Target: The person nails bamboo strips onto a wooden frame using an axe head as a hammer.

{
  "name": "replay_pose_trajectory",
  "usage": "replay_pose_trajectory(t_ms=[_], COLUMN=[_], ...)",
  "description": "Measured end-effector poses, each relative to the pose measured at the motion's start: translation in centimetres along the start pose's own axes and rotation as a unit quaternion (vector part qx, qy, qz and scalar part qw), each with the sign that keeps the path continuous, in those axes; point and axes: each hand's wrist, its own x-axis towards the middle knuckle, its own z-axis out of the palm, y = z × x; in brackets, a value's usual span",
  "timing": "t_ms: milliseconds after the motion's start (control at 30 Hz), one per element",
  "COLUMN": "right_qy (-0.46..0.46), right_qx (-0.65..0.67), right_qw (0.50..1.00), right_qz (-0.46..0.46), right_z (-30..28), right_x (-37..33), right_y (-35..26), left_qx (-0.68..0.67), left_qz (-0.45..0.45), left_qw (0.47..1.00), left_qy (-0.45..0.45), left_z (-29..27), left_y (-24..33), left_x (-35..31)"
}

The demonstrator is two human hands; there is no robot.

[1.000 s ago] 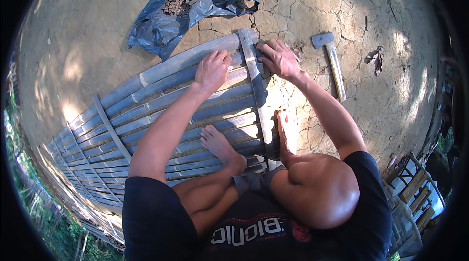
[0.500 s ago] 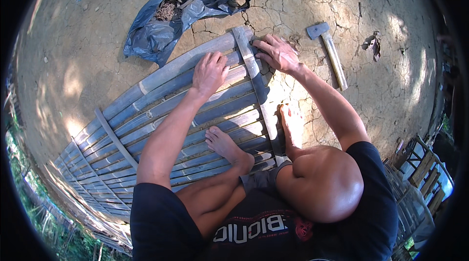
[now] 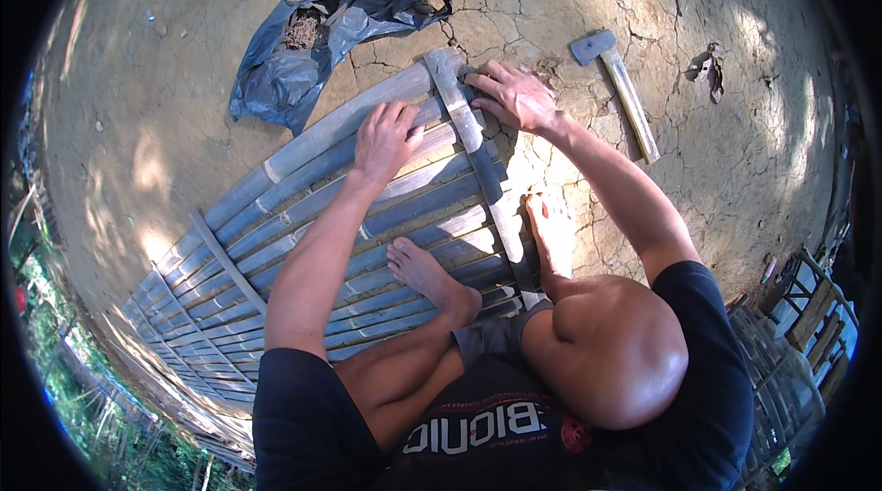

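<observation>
A panel of long grey bamboo slats (image 3: 328, 186) lies on the ground under me, with narrower crosspieces over it. One crosspiece (image 3: 466, 120) runs near the panel's right end, between my two hands. My left hand (image 3: 386, 140) has its fingers curled over a slat near the far edge, left of that crosspiece. On the crosspiece's other side, my right hand (image 3: 516, 98) grips around the slat ends, its fingers bent; the fingertips are partly hidden. My left foot (image 3: 424, 272) rests on the slats, and my right foot (image 3: 551, 232) is beside the panel's right end.
A hammer (image 3: 617, 91) with a wooden handle lies on the cracked earth at the right. Beyond the panel's far edge sits an open dark plastic bag (image 3: 303, 78) with brown fibrous scraps inside. A dry leaf (image 3: 707, 73) lies farther right. Wooden slatwork (image 3: 781, 390) stands at the lower right.
The view has shifted slightly. Both hands keep about the same places on the bamboo panel, and nothing is visibly picked up or let go.
</observation>
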Motion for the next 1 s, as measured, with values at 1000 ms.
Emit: replay_pose_trajectory(t_ms=[1000], right_qy=[0.087], right_qx=[0.086], right_qw=[0.992], right_qz=[0.014], right_z=[-0.3], right_x=[0.4], right_y=[-1.4], left_qx=[-0.117], left_qz=[-0.320], left_qw=[0.921], left_qy=[0.191], left_z=[-7.5], left_y=[-10.9], left_x=[8.3])
